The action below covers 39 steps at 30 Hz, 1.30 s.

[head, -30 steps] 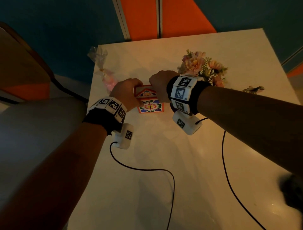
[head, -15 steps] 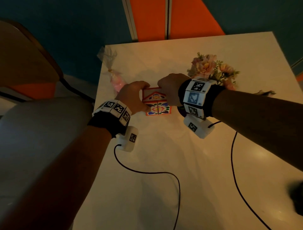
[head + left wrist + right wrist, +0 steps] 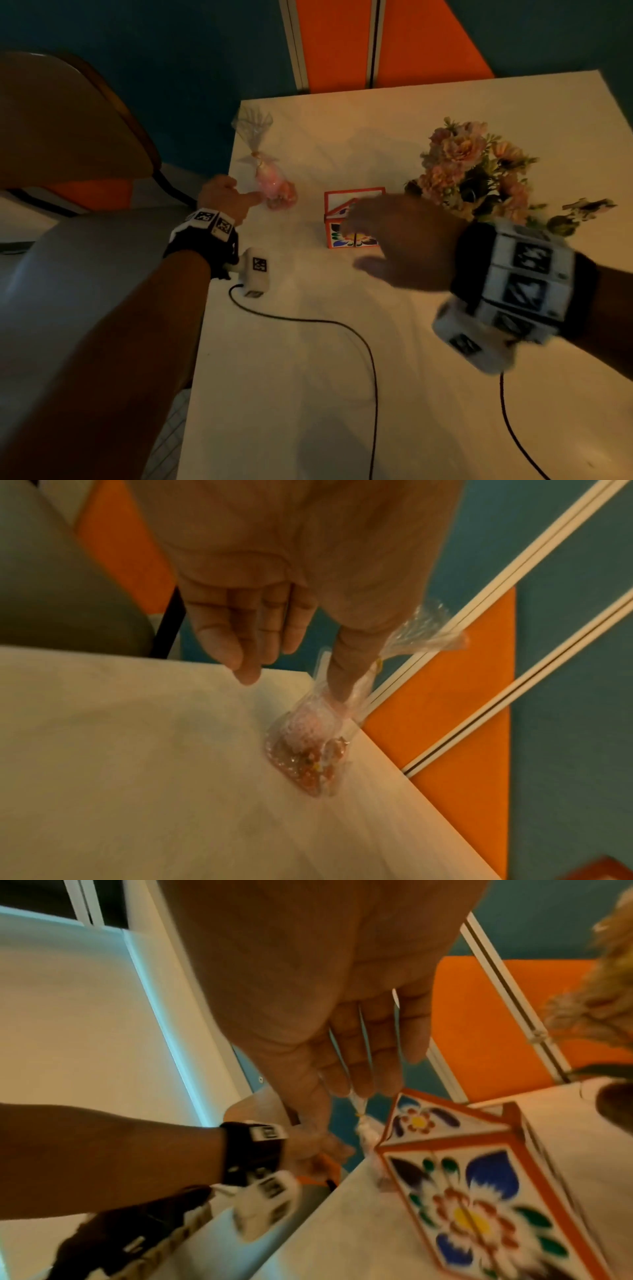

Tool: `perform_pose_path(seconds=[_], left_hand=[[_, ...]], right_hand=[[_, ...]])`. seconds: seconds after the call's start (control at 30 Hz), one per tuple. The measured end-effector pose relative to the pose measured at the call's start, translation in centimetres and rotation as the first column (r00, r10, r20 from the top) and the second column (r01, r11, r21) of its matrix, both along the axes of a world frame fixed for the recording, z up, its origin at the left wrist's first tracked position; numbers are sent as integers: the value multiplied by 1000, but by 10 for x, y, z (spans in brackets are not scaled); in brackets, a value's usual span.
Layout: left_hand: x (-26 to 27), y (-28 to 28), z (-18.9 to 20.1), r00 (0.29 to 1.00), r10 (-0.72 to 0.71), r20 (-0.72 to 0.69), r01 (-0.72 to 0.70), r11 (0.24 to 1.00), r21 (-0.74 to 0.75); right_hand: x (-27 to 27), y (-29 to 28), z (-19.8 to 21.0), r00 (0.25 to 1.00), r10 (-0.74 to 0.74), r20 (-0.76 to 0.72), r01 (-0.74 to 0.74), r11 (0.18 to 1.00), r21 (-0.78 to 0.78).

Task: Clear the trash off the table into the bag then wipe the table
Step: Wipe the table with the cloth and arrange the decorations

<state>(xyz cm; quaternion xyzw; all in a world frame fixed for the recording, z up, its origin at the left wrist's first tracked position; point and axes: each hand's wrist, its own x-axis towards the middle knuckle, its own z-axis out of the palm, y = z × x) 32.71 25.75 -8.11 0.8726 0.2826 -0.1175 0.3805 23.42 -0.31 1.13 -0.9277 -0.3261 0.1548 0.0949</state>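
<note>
A clear plastic bag of pink sweets [image 3: 274, 185] lies near the left edge of the white table [image 3: 308, 394]. My left hand [image 3: 236, 198] is beside it, fingers loosely straight. In the left wrist view the thumb [image 3: 342, 669] lies against the bag's [image 3: 308, 739] tied neck, and the other fingers [image 3: 240, 647] hang free above the table edge. A small red-edged box with flower prints [image 3: 352, 222] stands mid-table. My right hand [image 3: 376, 236] hovers open over its near side, fingers [image 3: 363, 1056] straight and holding nothing, just above the box [image 3: 462, 1191].
A bunch of pink flowers [image 3: 472, 171] stands right of the box, near my right wrist. Two black cables [image 3: 342, 325] trail from the wrist cameras over the near table. A brown chair [image 3: 68, 120] stands left of the table.
Both hands have let go of the box. The left hand has gone left to the sweets bag. The right hand has drawn back and opened above the box.
</note>
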Motion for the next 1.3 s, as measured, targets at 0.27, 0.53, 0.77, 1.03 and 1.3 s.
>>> perform_pose_path(seconds=[0.27,0.53,0.77,1.03,1.3], left_hand=[[14,-34,-10,994,21,110,11,959,-283],[-3,-39,-9,995,78,55,-54,937,-345],[-31,-41,-34,998,35,58,-11,930,-367],[-39,-49,-41,996,13,86,16,945,-327],[-40,-54,-31,998,-36,58,53,948,-314]], right_hand=[[-74,-51,-46,926,-51,-375,7,993,-117],[-57,-43,-40,974,-181,-138,195,976,97],[3,3,-30,981,-182,-71,192,962,195],[32,30,-29,947,-186,263,162,981,111],[87,39,-18,950,-295,-100,267,937,-228]])
